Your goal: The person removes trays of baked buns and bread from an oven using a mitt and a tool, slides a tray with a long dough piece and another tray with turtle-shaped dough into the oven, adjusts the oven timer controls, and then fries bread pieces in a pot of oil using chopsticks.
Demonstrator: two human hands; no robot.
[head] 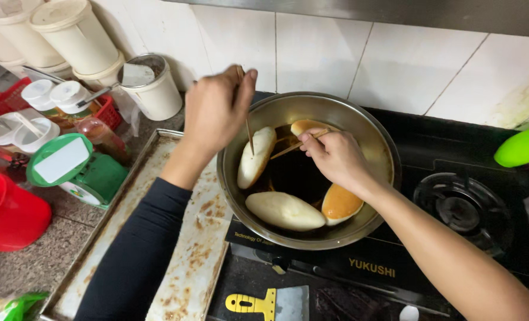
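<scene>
A thin wooden stick (248,132) is pinched in the left hand (216,113) and another stick (297,144) is gripped by the right hand (336,157), both tips being held over pale dough pieces (256,156) frying in the metal pan (377,139), at five o'clock of the left hand.

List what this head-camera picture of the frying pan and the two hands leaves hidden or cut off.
- Head view: the right hand covers part of the far bun.
- The browned bun is partly under the right wrist.
- The left hand hides its stick's upper end.
- The yellow-handled scraper is cut by the bottom edge.
- The oil's depth in the pan cannot be told.
</scene>
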